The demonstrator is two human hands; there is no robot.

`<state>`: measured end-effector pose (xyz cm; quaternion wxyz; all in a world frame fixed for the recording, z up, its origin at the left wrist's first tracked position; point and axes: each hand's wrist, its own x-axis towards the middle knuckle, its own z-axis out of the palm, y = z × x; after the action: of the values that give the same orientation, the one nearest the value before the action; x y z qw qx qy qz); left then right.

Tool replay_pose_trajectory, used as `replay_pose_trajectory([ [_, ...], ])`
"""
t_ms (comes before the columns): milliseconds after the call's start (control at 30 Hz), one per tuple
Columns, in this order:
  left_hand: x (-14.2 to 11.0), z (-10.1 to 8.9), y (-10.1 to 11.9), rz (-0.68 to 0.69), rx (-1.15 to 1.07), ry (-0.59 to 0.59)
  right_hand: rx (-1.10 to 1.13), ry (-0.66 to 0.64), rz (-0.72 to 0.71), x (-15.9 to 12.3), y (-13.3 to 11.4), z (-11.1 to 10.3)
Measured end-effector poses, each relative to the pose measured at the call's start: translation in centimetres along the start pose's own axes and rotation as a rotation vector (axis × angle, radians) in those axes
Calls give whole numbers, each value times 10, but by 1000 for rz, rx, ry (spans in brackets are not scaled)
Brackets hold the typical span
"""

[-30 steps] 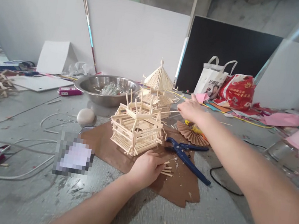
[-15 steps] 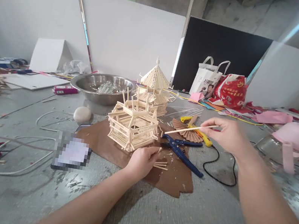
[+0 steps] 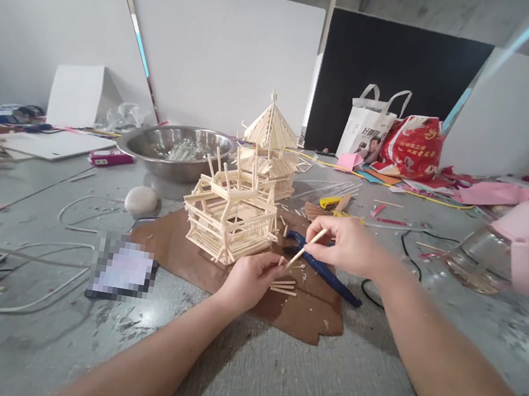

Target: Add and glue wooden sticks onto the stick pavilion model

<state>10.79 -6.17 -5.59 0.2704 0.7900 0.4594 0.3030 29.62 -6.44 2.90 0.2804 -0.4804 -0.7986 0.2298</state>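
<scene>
My right hand (image 3: 345, 244) pinches a thin wooden stick (image 3: 307, 247), which slants down to the left. The stick's lower end meets the fingertips of my left hand (image 3: 251, 280). That hand is closed in a pinch, and what lies in its fingers is too small to make out. Just behind it stands an open six-sided frame of wooden sticks (image 3: 233, 220) with several uprights. Farther back is a stick pavilion with a pointed roof (image 3: 271, 128). Several short sticks (image 3: 284, 287) lie on a brown sheet (image 3: 294, 321). Blue-handled pliers (image 3: 332, 280) rest under my right hand, partly hidden.
A steel bowl (image 3: 176, 166) and a whitish round object (image 3: 141, 201) stand left of the frames. A blurred-out flat object (image 3: 123, 272) and a white cable (image 3: 22, 313) lie nearer. At right are a pink-lidded glass jug (image 3: 482, 261) and a black cord (image 3: 405, 249).
My right hand has come left and down with the stick, from over the yellow-handled tool to my left fingertips. The stick now points more steeply. My left hand has barely moved.
</scene>
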Motion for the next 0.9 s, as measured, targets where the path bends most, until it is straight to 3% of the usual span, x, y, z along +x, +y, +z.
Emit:
replay_pose_trajectory([
  [167,5,3,-10,-14,-152,-79,285,130,-51,15,20,31],
  [300,10,6,-16,-18,-284,-89,315,138,-64,14,30,48],
  [567,11,3,-13,43,-93,-163,97,73,-86,5,28,57],
  [900,12,5,-11,63,-121,-183,329,-4,16,7,32,66],
])
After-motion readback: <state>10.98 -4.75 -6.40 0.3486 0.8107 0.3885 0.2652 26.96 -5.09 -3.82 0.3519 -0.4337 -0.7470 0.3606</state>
